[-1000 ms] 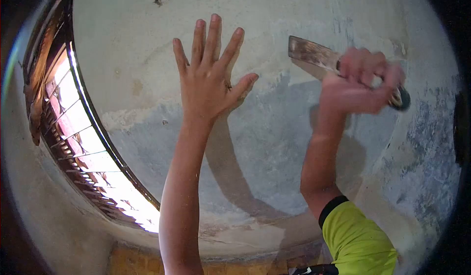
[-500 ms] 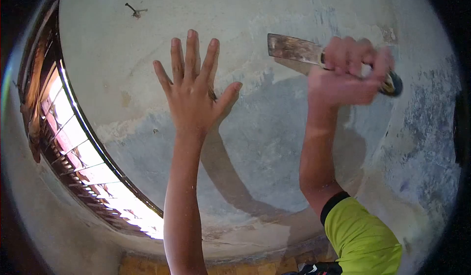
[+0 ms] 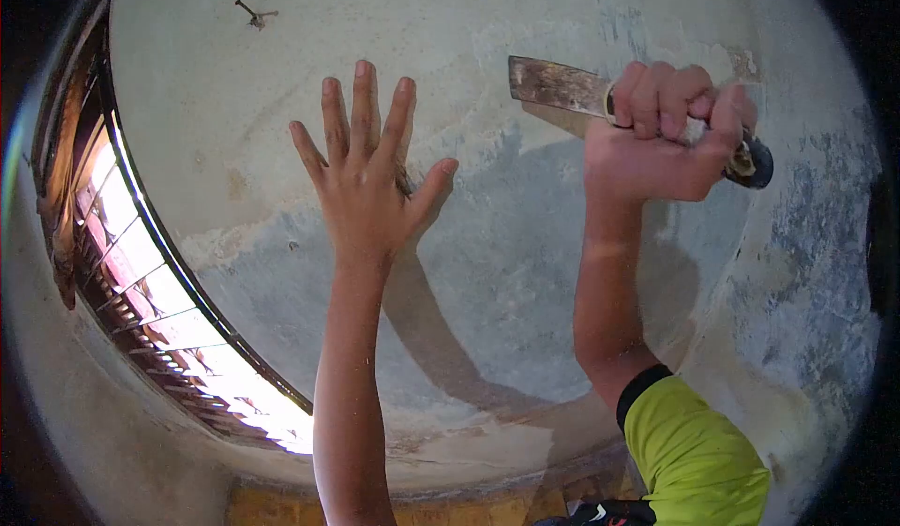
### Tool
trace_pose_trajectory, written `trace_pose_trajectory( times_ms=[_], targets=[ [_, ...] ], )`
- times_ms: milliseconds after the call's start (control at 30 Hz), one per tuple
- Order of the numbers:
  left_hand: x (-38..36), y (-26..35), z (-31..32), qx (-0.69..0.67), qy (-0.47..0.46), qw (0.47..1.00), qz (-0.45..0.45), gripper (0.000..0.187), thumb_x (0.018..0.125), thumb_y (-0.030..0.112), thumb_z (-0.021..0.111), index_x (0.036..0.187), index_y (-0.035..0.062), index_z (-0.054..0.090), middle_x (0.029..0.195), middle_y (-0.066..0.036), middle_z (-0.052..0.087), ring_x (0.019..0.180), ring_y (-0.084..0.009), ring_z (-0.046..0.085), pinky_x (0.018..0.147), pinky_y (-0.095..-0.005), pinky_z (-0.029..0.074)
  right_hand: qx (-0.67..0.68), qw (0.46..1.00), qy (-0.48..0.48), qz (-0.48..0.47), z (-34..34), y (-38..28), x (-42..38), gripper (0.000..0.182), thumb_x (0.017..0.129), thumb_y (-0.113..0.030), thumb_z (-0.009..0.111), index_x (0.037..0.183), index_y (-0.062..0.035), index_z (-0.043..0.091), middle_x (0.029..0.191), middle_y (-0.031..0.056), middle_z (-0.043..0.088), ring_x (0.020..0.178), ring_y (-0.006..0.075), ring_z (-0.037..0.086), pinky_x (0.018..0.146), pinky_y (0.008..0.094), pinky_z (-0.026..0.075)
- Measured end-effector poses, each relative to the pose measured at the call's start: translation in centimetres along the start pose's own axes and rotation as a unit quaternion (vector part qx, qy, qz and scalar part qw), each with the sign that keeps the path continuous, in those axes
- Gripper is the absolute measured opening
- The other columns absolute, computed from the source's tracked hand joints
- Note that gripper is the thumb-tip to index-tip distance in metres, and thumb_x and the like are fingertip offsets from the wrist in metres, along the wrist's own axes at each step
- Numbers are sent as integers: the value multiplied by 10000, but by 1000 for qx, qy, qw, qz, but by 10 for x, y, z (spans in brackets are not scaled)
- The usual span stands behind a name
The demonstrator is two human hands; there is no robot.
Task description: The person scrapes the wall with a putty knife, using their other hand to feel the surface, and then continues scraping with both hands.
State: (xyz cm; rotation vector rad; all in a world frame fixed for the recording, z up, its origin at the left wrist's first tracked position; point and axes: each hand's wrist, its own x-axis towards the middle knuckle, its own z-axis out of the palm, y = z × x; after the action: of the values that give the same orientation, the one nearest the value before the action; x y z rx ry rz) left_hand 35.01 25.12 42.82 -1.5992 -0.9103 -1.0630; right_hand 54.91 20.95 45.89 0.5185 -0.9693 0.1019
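Observation:
My left hand (image 3: 361,184) lies flat on the wall (image 3: 506,263), fingers spread, with nothing in it. To its right, my right hand (image 3: 656,142) is closed around the handle of a scraper (image 3: 560,86). The scraper's flat, worn blade, brownish with pale smears, points left and throws a shadow on the plaster just below it. A dark rounded handle end sticks out on the right side of my fist. My fingers hide most of the handle.
A nail (image 3: 251,13) juts from the wall at upper left. On the left is a bright barred window (image 3: 155,292) with a wooden frame. The plaster is patchy, with rough bluish peeling areas (image 3: 806,235) on the right. Yellowish-brown flooring (image 3: 450,512) shows at the bottom.
The scraper's blade sits slightly higher, and my right hand, blurred before, is now sharper. My left hand stays spread on the wall, only slightly shifted in view.

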Motion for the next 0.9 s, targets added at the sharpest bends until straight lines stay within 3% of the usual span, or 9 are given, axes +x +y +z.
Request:
trace_pose_trajectory(
  times_ms=[67, 167, 267, 367, 467, 567, 700, 733, 900],
  targets=[
    [0, 0, 1, -6, 3, 1000, -2, 727, 813, 676, 422, 1418, 281, 342, 1522, -27, 199, 1418, -256, 96, 1107, -540, -52, 1, 1000, 8, -6, -11, 23, 2, 342, 919, -304, 441, 641, -159, 306, 486, -37, 264, 381, 81, 190, 376, 245, 195],
    [-6, 1, 1, -10, -9, 1000, -2, 734, 811, 684, 415, 1417, 276, 346, 1521, -27, 201, 1418, -259, 94, 1110, -535, -54, 18, 992, 107, 60, 9, 22, 6, 357, 923, -343, 424, 641, -158, 306, 493, -37, 250, 382, 87, 183, 380, 251, 196],
    [-12, 0, 1, -8, -14, 1000, -5, 746, 804, 697, 410, 1416, 274, 347, 1521, -26, 197, 1418, -259, 90, 1115, -524, -56, 43, 998, 49, -7, 4, -10, 5, 365, 923, -333, 434, 629, -159, 305, 496, -39, 233, 382, 90, 182, 379, 257, 194],
    [-15, 2, 1, -9, -17, 1000, -11, 755, 800, 706, 407, 1416, 276, 343, 1522, -24, 194, 1419, -256, 83, 1119, -513, -59, -55, 994, 96, -6, 21, 10, 8, 374, 924, -316, 433, 610, -161, 301, 494, -40, 213, 386, 92, 175, 386, 257, 186],
    [-16, 2, -1, -4, -27, 1000, -16, 752, 801, 701, 410, 1417, 275, 342, 1521, -23, 196, 1420, -257, 77, 1120, -511, -57, 139, 990, 22, -19, -1, 8, 24, 238, 888, -124, 518, 705, -147, 368, 492, -20, 302, 368, 67, 276, 333, 243, 228],
    [-17, 2, 0, -3, -23, 1000, -21, 746, 805, 690, 417, 1418, 271, 342, 1521, -25, 196, 1420, -260, 73, 1121, -509, -54, 86, 994, 17, -58, -5, 31, 28, 225, 870, -85, 535, 718, -144, 380, 501, -29, 320, 373, 66, 284, 333, 245, 245],
    [-26, 4, -2, -9, -35, 999, -19, 745, 805, 674, 430, 1420, 263, 339, 1522, -33, 192, 1420, -264, 69, 1122, -506, -51, 28, 1000, 12, 3, -4, 12, 42, 344, 887, -282, 496, 613, -169, 321, 508, -44, 237, 407, 86, 202, 398, 255, 183],
    [-28, 4, -3, -11, -36, 999, -18, 746, 806, 673, 429, 1421, 259, 339, 1523, -36, 189, 1420, -266, 68, 1122, -505, -51, 89, 996, 0, 30, -7, -2, 45, 324, 879, -265, 513, 625, -169, 336, 504, -48, 253, 402, 82, 230, 396, 254, 190],
    [-38, 9, -4, 0, -52, 998, -27, 749, 815, 654, 437, 1426, 234, 331, 1528, -47, 170, 1420, -278, 63, 1121, -507, -47, 63, 996, 9, 62, 9, 30, 33, 317, 879, -237, 513, 626, -164, 337, 494, -53, 254, 379, 80, 217, 389, 252, 190]
  ],
)
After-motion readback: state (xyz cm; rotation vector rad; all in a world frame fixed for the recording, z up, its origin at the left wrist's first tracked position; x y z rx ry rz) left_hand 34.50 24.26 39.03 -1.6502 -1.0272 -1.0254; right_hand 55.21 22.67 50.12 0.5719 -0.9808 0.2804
